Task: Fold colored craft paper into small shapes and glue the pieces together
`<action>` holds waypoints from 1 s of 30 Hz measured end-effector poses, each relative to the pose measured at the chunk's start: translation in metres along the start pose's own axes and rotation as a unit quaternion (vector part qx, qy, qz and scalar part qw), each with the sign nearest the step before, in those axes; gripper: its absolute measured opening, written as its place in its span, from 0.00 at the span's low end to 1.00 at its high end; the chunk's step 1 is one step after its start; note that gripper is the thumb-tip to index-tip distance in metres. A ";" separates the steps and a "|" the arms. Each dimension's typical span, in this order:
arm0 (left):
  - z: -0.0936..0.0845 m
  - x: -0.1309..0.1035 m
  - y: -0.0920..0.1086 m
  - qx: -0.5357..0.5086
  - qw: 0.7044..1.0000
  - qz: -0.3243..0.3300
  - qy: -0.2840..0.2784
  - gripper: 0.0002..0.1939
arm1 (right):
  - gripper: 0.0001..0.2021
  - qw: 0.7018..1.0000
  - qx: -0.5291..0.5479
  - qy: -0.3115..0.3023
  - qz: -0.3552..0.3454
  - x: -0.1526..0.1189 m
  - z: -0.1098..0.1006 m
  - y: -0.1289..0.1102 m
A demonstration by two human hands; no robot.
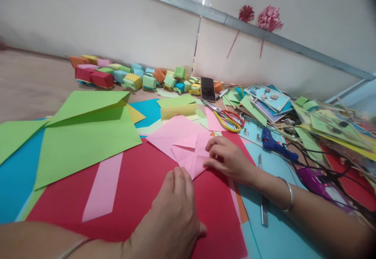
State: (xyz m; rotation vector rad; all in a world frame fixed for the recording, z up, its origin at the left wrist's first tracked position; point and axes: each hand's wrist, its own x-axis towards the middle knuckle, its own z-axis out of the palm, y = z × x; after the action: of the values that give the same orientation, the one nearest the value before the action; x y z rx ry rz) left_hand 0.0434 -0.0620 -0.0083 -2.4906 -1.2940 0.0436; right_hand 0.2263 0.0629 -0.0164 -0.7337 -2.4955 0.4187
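A partly folded sheet of pink paper [183,133] lies on a large red sheet [141,196], with creases and small flaps showing near its middle. My left hand [176,208] reaches in from below, its fingers stretched out close together and their tips against the paper's near edge. At the paper's right side is my right hand [227,157], with curled fingers and thumb gripping the edge. What lies under the left fingertips is hidden. Left of the folded piece, a pink strip [102,186] rests on the red sheet.
Green sheets [88,149] lie at left. Scissors [227,118], a phone [208,88] and colourful folded paper boxes [101,78] are beyond. To the right are a cutter knife [264,208], a blue glue gun [277,145], cables, a purple device [319,182] and piled cards [270,96].
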 end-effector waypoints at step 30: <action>0.005 0.000 -0.003 -0.017 1.000 0.014 -0.004 0.25 | 0.14 0.992 -0.115 -0.029 0.038 0.005 0.011 -0.007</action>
State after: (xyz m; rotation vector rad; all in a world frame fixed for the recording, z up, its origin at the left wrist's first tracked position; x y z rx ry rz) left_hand 0.0404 -0.0588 -0.0119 -2.5404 -1.2733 0.0373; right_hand 0.2136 0.0583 -0.0206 -0.9194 -2.6048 0.1823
